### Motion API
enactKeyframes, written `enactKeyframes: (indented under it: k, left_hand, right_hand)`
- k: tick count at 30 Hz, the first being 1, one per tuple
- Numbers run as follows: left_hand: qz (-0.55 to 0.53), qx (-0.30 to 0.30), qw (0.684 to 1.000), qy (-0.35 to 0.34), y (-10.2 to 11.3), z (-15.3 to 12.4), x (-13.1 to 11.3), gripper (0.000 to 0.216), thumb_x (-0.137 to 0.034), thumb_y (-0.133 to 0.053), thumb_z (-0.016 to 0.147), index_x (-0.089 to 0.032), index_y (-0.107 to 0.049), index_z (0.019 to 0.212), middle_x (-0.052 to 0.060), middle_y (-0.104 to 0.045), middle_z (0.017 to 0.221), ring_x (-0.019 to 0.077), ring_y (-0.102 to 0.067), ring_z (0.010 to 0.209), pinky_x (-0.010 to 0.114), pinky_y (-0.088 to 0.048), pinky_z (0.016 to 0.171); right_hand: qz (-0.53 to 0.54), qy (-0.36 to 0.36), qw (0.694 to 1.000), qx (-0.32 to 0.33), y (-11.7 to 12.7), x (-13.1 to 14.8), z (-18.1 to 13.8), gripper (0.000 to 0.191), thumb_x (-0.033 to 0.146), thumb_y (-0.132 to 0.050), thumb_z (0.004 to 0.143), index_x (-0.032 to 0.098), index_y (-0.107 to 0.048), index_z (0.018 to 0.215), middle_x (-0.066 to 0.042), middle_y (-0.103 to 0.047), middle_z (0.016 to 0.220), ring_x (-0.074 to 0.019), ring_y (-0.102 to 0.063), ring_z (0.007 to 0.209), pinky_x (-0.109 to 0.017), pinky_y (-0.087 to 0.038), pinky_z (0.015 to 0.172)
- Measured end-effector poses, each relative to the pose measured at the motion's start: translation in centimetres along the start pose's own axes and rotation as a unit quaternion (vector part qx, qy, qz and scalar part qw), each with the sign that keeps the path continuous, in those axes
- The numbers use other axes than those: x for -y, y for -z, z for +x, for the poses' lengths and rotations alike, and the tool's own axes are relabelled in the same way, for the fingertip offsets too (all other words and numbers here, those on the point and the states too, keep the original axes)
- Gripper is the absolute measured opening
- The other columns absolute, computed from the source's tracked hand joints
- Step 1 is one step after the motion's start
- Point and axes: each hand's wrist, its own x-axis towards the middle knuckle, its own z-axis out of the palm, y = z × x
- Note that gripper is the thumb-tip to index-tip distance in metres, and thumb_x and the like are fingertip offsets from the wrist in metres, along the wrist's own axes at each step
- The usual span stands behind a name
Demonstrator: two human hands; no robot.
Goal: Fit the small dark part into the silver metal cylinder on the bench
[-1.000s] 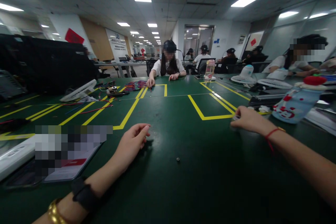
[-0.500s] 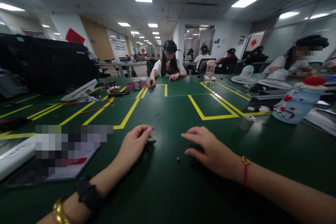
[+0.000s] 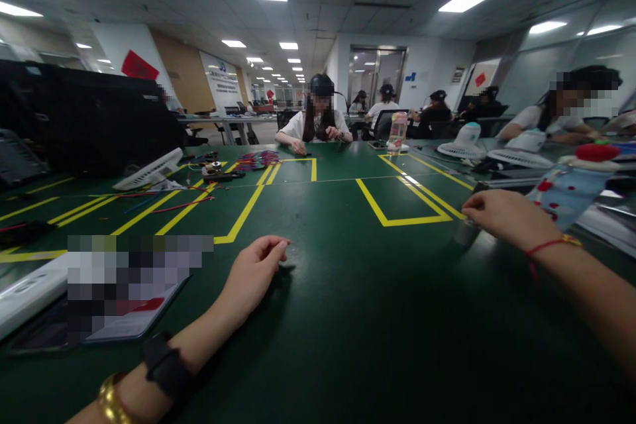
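My left hand rests on the green table with its fingers curled and the thumb against them; what it pinches, if anything, is hidden. My right hand hovers at the right, fingers bunched together just over the top of a small grey cylinder that stands on the table. I cannot see what the fingertips hold. A red string is tied round my right wrist. My left wrist carries a black band and a gold bracelet.
Yellow tape lines mark boxes on the table. A blurred booklet lies at the left. At the right stands a blue bottle with red marks. A white fan grille and loose wires lie at the far left. Other people sit across.
My right hand reached to the table's middle by a tiny dark part, then swung back right over the grey cylinder. That part no longer lies on the table. My left hand stayed put.
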Motion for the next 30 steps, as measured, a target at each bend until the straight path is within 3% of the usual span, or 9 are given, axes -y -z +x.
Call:
enactKeyframes:
  k: [3,14,19,23,27,30]
  left_hand:
    - [0.004,-0.001,1.0,-0.004,0.0,0.0,0.1,0.039,-0.05,-0.054,0.077,-0.017,-0.064,0.095,0.001,-0.058,0.071,0.0126,-0.05,0.054,0.022,-0.036,0.049]
    - [0.011,0.006,1.0,-0.002,0.1,-0.1,0.1,0.037,-0.049,-0.053,0.077,-0.018,-0.064,0.095,-0.001,-0.058,0.07,0.0123,-0.049,0.055,0.022,-0.037,0.049]
    - [0.012,-0.001,1.0,-0.013,0.1,-0.1,0.2,0.037,-0.049,-0.053,0.077,-0.019,-0.065,0.093,-0.001,-0.058,0.069,0.0122,-0.048,0.055,0.022,-0.036,0.049]
    - [0.014,0.009,1.0,-0.006,0.2,-0.1,0.2,0.037,-0.048,-0.053,0.078,-0.018,-0.064,0.095,0.0,-0.058,0.071,0.0123,-0.049,0.055,0.022,-0.037,0.05]
    - [0.014,0.009,1.0,-0.007,0.2,-0.1,0.2,0.037,-0.049,-0.053,0.078,-0.018,-0.063,0.096,0.0,-0.058,0.072,0.012,-0.048,0.055,0.022,-0.037,0.05]
    - [0.013,0.012,1.0,-0.011,0.2,-0.1,0.2,0.037,-0.048,-0.053,0.078,-0.018,-0.064,0.096,0.0,-0.058,0.071,0.0119,-0.048,0.055,0.022,-0.036,0.05]
  right_hand:
    - [0.007,-0.013,0.999,0.042,0.3,-1.7,0.6,0.025,0.031,-0.055,0.075,0.015,-0.072,0.082,-0.012,-0.067,0.086,-0.0186,-0.056,0.072,-0.03,-0.037,0.064]
    - [0.036,-0.022,0.993,0.113,0.6,-3.2,1.3,0.022,0.032,-0.058,0.074,0.018,-0.074,0.079,-0.011,-0.069,0.083,-0.0177,-0.058,0.07,-0.03,-0.037,0.063]
    - [0.051,-0.022,0.992,0.116,0.5,-3.5,1.5,0.028,0.032,-0.065,0.068,0.018,-0.072,0.091,-0.009,-0.069,0.095,-0.0182,-0.06,0.079,-0.028,-0.04,0.068]
    - [0.049,-0.036,0.992,0.11,0.5,-3.4,1.5,0.027,0.037,-0.061,0.071,0.015,-0.072,0.082,-0.011,-0.069,0.082,-0.0195,-0.06,0.07,-0.03,-0.039,0.063]
    - [0.061,-0.02,0.991,0.114,0.2,-3.4,1.5,0.019,0.025,-0.061,0.069,0.017,-0.073,0.082,-0.009,-0.07,0.085,-0.0191,-0.06,0.073,-0.03,-0.04,0.067]
    - [0.08,-0.003,0.989,0.124,0.2,-3.4,1.4,0.026,0.018,-0.062,0.067,0.017,-0.072,0.091,-0.008,-0.07,0.093,-0.0177,-0.062,0.079,-0.028,-0.041,0.072]
